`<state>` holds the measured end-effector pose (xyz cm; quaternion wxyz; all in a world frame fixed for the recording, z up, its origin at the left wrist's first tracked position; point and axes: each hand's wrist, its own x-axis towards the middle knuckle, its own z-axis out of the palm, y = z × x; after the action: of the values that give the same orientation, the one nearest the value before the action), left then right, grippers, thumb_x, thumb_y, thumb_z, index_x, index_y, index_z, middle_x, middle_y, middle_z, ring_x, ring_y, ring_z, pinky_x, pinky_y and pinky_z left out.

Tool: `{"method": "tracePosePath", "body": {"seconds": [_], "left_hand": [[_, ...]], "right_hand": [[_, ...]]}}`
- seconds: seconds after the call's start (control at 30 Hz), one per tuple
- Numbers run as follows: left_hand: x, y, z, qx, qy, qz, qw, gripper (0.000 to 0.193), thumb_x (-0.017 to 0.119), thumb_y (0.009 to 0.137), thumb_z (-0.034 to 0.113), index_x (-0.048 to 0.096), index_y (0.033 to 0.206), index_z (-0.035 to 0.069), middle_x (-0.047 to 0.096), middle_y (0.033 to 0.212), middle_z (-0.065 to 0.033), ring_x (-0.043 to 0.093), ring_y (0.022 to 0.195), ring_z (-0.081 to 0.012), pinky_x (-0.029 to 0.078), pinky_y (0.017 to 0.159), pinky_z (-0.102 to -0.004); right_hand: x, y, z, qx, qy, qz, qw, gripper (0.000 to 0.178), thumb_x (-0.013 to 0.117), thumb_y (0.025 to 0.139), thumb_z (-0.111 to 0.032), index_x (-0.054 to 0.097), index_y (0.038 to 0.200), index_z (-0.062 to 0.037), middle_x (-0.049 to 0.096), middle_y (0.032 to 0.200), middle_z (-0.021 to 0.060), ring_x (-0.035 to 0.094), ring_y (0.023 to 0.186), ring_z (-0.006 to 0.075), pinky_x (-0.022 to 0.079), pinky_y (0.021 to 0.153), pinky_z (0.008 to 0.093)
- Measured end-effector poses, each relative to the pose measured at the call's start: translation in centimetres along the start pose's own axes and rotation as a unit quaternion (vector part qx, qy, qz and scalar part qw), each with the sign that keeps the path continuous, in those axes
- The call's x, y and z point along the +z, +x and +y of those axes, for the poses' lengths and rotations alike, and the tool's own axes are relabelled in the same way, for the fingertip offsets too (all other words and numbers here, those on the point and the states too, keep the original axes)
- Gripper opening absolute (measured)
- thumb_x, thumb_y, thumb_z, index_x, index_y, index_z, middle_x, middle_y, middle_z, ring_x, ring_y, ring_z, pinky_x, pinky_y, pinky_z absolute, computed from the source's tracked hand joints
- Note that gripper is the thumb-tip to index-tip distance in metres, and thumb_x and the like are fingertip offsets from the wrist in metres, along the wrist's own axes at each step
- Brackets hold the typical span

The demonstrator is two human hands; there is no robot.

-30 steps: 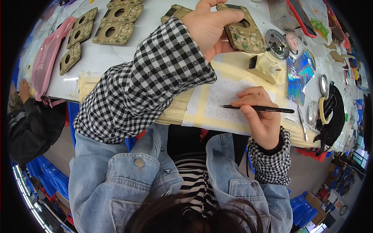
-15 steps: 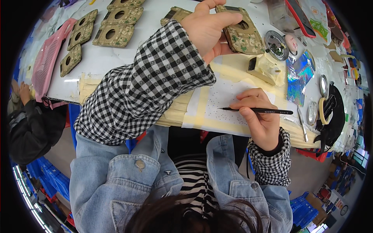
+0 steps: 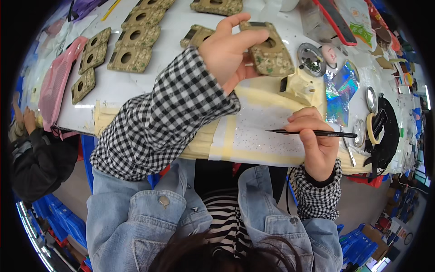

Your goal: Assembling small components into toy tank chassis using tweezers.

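My left hand [image 3: 224, 55] grips a camouflage-patterned case [image 3: 275, 60] with a round hole, tilted up over the far edge of the work area. Its thumb and index finger are spread across the case's face; the other fingers are partly hidden behind it. In my right hand [image 3: 317, 143] is a slim black fine-tipped brush [image 3: 324, 133], pinched between thumb and fingers. The brush tip points left, over a white paper sheet [image 3: 226, 143] scattered with tiny dark specks. Whether the tip touches the paper I cannot tell.
More camouflage cases [image 3: 132, 60] lie in rows at the left, beside a pink mesh bag [image 3: 61, 84]. To the right are a round tin [image 3: 311, 60], a cream-coloured block [image 3: 299, 88], holographic film [image 3: 339, 93], a tape roll [image 3: 374, 129] and a red-edged phone [image 3: 337, 22].
My right hand with the brush has moved right across the paper. The left hand still holds the case. The whole view has shifted a little.
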<state>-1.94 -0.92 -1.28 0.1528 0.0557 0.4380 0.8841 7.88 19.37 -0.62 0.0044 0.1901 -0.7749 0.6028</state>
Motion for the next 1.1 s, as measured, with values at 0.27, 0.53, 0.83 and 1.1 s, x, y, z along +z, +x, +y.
{"method": "tracePosePath", "body": {"seconds": [0.27, 0.53, 0.83, 1.1], "left_hand": [[1.3, -0.6, 1.7, -0.130, -0.010, -0.035, 0.991, 0.057, 0.047, 0.088, 0.010, 0.019, 0.137, 0.006, 0.048, 0.122, -0.0202, 0.057, 0.105, -0.0322, 0.051, 0.085, -0.0396], [1.2, -0.8, 1.8, -0.175, -0.005, -0.078, 0.981, 0.054, 0.049, 0.087, 0.009, 0.026, 0.135, 0.006, 0.053, 0.115, -0.0184, 0.061, 0.098, -0.0275, 0.054, 0.076, -0.0361], [1.1, -0.8, 1.6, -0.183, -0.012, -0.099, 0.978, 0.053, 0.049, 0.087, 0.009, 0.028, 0.135, 0.007, 0.052, 0.116, -0.0170, 0.062, 0.094, -0.0293, 0.055, 0.074, -0.0347], [1.1, -0.7, 1.6, -0.187, -0.014, -0.103, 0.977, 0.053, 0.050, 0.086, 0.009, 0.028, 0.134, 0.006, 0.052, 0.116, -0.0172, 0.062, 0.094, -0.0295, 0.055, 0.075, -0.0352]], "right_hand": [[-2.8, 4.1, -2.9, -0.137, -0.006, 0.092, 0.986, 0.023, 0.051, 0.091, -0.016, 0.063, 0.091, 0.0036, 0.063, 0.088, 0.0120, 0.053, 0.084, 0.0181, 0.040, 0.077, 0.0293], [-1.3, 5.3, -2.6, -0.133, -0.001, 0.064, 0.989, 0.020, 0.051, 0.091, -0.014, 0.062, 0.094, 0.0028, 0.065, 0.095, 0.0134, 0.057, 0.087, 0.0185, 0.043, 0.082, 0.0297], [-1.0, 5.2, -1.9, -0.124, 0.046, 0.059, 0.990, 0.020, 0.052, 0.090, -0.015, 0.063, 0.093, 0.0021, 0.066, 0.093, 0.0132, 0.058, 0.084, 0.0173, 0.044, 0.079, 0.0293], [-1.0, 5.2, -2.1, -0.124, 0.016, 0.055, 0.991, 0.019, 0.053, 0.090, -0.014, 0.063, 0.094, 0.0019, 0.066, 0.094, 0.0125, 0.057, 0.084, 0.0167, 0.043, 0.078, 0.0286]]}}
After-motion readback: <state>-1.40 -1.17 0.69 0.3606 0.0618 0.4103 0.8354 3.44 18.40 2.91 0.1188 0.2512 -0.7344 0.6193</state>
